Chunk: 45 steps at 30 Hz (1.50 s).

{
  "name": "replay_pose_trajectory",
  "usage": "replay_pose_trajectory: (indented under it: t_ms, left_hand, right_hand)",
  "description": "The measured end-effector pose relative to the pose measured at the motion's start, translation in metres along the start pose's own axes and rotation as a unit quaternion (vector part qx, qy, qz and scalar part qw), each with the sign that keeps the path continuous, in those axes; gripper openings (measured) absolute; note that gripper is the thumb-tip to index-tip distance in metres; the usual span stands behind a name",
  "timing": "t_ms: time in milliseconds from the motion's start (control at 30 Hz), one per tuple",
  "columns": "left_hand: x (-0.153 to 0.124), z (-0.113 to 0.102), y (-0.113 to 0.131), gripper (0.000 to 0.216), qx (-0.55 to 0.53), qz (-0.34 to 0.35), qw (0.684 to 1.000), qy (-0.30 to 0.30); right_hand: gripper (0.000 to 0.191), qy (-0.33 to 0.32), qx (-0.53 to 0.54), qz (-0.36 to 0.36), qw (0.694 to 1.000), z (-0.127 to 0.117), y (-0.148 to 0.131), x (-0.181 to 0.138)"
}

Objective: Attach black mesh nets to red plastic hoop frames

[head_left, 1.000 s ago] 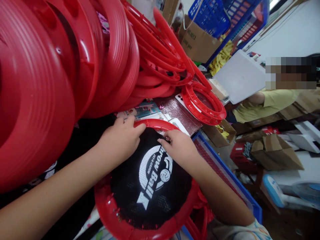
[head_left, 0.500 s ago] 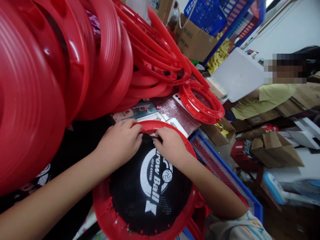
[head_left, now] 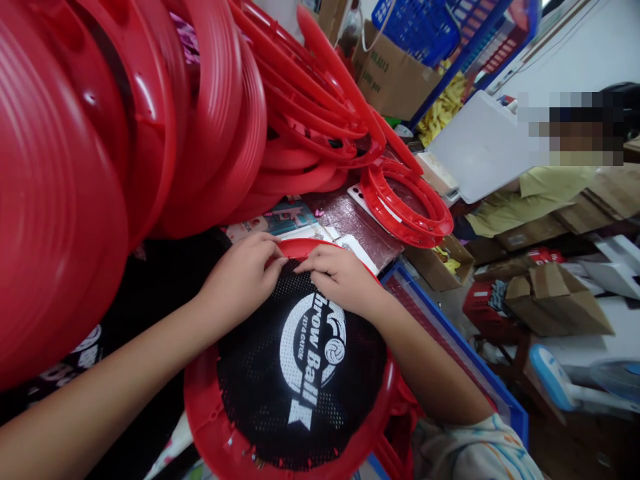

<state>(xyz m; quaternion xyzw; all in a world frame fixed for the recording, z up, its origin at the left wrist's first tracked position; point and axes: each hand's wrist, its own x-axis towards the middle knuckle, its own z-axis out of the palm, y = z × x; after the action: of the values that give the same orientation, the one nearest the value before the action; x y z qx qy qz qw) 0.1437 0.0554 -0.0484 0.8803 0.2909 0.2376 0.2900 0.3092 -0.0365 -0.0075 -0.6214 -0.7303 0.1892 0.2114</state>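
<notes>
Bending easily, by its look, the black mesh disc [head_left: 250, 373] should handle as a light, soft cloth with a little give, unlikely to be harmed by a firm pinch but apt to sag if lifted by its middle; its edge seems the better place to take hold. The red ring [head_left: 205, 413] around it looks like stiff, smooth plastic, light for its breadth and perhaps slippery on its wide band, so its rim is the sounder place to steady it.

The disc lies in the lower middle of the frame, spread within the ring, with its white print [head_left: 287, 333] facing the camera. The left hand [head_left: 247, 273] is at its upper left edge, the grip narrow, thumb and forefinger seemingly pinched on the mesh. The right hand [head_left: 343, 277] reaches in from the upper right, fingertips on the mesh just beside the left ones; I cannot tell whether that grip is closed on the cloth. Most of the disc stretches below both hands, toward the bottom of the frame.
</notes>
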Motion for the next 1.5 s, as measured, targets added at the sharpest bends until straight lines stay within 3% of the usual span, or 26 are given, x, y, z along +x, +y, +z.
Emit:
replay_pose_trajectory:
  t_ms: [267, 700, 1000, 1200, 1300, 1500]
  left_hand:
    - [0.005, 0.003, 0.0, 0.016, 0.036, -0.032, 0.999, 0.009]
    - [0.007, 0.003, -0.002, 0.014, 0.066, -0.076, 0.995, -0.006]
    - [0.007, 0.003, 0.0, 0.017, 0.063, -0.105, 0.992, 0.002]
    - [0.006, 0.003, -0.002, 0.015, 0.059, -0.103, 0.993, -0.001]
    - [0.004, 0.004, -0.003, 0.014, 0.061, -0.085, 0.995, -0.007]
    - [-0.002, 0.005, 0.002, 0.029, 0.074, -0.029, 0.996, -0.032]
  right_hand:
    - [0.035, 0.06, -0.154, -0.035, 0.986, 0.018, 0.005, -0.005]
    - [0.036, 0.051, -0.289, -0.07, 0.953, 0.026, 0.007, -0.003]
    - [0.036, 0.007, -0.323, -0.03, 0.946, 0.025, 0.0, 0.002]
    - [0.036, 0.004, -0.256, 0.002, 0.967, 0.022, -0.003, 0.005]
    - [0.032, 0.055, -0.109, 0.044, 0.992, 0.017, -0.001, 0.006]
    - [0.017, 0.16, 0.005, 0.129, 0.979, 0.012, 0.009, 0.006]
